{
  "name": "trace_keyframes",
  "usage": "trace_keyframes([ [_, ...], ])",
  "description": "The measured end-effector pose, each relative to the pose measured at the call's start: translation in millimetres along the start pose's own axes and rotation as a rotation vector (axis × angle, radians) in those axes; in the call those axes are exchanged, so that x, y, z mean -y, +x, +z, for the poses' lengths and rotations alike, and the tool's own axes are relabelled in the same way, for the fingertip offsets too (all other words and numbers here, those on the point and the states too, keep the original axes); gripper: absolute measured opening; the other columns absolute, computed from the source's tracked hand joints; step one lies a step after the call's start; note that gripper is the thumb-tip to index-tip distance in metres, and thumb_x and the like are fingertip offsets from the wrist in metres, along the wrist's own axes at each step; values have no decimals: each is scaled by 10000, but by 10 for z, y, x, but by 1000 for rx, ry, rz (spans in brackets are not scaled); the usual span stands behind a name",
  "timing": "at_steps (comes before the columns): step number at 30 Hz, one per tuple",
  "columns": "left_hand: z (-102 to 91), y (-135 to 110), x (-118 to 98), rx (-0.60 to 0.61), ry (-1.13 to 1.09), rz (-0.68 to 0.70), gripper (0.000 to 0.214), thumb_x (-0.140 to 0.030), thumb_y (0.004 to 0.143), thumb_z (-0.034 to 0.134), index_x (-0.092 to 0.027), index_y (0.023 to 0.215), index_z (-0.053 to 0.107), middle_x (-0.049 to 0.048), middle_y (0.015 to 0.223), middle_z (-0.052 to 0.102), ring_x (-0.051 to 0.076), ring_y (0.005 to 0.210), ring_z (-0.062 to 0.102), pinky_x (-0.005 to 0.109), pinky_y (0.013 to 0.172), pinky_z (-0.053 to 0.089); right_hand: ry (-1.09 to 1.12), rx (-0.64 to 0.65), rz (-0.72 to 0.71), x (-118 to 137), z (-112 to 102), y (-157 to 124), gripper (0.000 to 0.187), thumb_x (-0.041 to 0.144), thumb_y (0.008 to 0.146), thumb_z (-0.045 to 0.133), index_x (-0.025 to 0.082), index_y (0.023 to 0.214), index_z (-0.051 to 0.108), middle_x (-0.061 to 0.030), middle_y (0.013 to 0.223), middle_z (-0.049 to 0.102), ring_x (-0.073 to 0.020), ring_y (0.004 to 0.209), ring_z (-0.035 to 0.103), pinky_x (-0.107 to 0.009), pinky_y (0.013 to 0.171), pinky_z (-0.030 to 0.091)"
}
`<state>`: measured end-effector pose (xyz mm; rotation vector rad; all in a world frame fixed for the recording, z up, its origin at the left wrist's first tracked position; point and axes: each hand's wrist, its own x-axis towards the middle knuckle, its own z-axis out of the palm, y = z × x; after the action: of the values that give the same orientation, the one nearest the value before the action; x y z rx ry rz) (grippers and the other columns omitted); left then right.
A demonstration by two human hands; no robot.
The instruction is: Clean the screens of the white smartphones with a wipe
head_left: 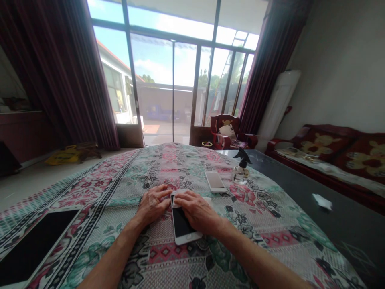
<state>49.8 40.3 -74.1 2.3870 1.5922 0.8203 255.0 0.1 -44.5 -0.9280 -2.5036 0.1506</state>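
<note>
A white smartphone [184, 224] with a dark screen lies face up on the patterned tablecloth in front of me. My left hand [154, 205] holds its upper left edge, thumb and fingertips against the side. Across the upper screen lies my right hand [197, 212], its bent fingers pressing a white tissue [177, 202] onto the glass. Part of the tissue is hidden under the fingers. Just beyond the right hand is a second white phone [215, 181]. Beside that phone stands a clear spray bottle [240, 173] with a black trigger head.
A large tablet [36, 245] with a black screen lies on the tablecloth [126, 200] at the left. To the right, a crumpled white paper [322, 202] rests on a dark surface [355, 224]. A red wooden sofa [327, 140] and armchair [224, 124] stand farther back.
</note>
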Motion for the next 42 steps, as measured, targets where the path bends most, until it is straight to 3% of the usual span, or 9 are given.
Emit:
trace_keyframes([
  [3, -9, 0, -8, -1, -2, 12, 316, -323, 789, 565, -273, 1074, 693, 47, 1246, 612, 239, 1178, 531, 368, 1011, 410, -19, -10, 80, -95, -28, -34, 349, 84, 865, 424, 203, 1155, 578, -52, 1238, 578, -177, 1091, 515, -352, 1014, 357],
  [7, -13, 6, -20, 0, 1, 1, 321, -313, 788, 577, -261, 1084, 688, 47, 1242, 615, 222, 1168, 539, 353, 1010, 408, -11, -133, 239, -214, -62, -60, 352, 65, 858, 408, 193, 1128, 594, -67, 1198, 597, -186, 1123, 509, -343, 995, 385],
  [12, -5, 0, -21, -17, -16, -23, 307, -301, 782, 583, -252, 1063, 695, 52, 1245, 612, 221, 1179, 530, 362, 1030, 387, 94, -256, 204, -83, 33, 7, 407, 14, 812, 402, 177, 1154, 553, -92, 1251, 541, -173, 1165, 486, -321, 995, 397],
  [19, -11, -9, -4, 0, -5, 2, 293, -352, 802, 573, -283, 1060, 695, 49, 1248, 608, 234, 1176, 529, 382, 1009, 402, 33, -36, 72, -43, -28, -3, 267, 101, 880, 419, 211, 1005, 627, -43, 1114, 634, -170, 1050, 543, -303, 943, 406],
  [26, -32, 5, -30, 24, 2, -4, 294, -344, 799, 587, -299, 1071, 690, 44, 1253, 605, 229, 1181, 525, 379, 1018, 388, -130, -119, 431, -255, -225, -83, 281, 15, 791, 433, 165, 881, 653, -82, 939, 664, -181, 903, 596, -272, 839, 438],
  [31, -20, 2, -27, 9, 14, 7, 294, -326, 791, 589, -309, 1066, 692, 42, 1246, 608, 236, 1178, 526, 386, 1011, 393, 39, -205, 210, -24, -129, -29, 330, 30, 807, 434, 180, 1016, 640, -72, 1106, 636, -166, 1035, 560, -284, 934, 412],
  [36, -5, -2, -13, 5, 18, 10, 303, -295, 778, 589, -311, 1062, 694, 45, 1246, 608, 245, 1179, 525, 391, 1009, 400, 69, -9, -35, 152, -43, 1, 311, 50, 811, 436, 196, 962, 666, -44, 1031, 666, -159, 985, 563, -281, 930, 407],
  [38, -10, -4, -18, 5, 20, 10, 305, -296, 775, 595, -320, 1062, 693, 44, 1246, 608, 243, 1181, 522, 394, 1013, 394, 21, 20, 25, 107, -78, -15, 316, 39, 797, 439, 194, 932, 678, -42, 1013, 670, -157, 972, 562, -269, 917, 407],
  [42, -22, -7, -26, 12, 15, 14, 301, -322, 788, 592, -321, 1073, 688, 52, 1248, 606, 243, 1182, 520, 401, 1012, 393, -200, 25, 382, -74, -207, -78, 289, 31, 783, 443, 170, 828, 692, -76, 935, 669, -184, 936, 563, -266, 845, 424],
])
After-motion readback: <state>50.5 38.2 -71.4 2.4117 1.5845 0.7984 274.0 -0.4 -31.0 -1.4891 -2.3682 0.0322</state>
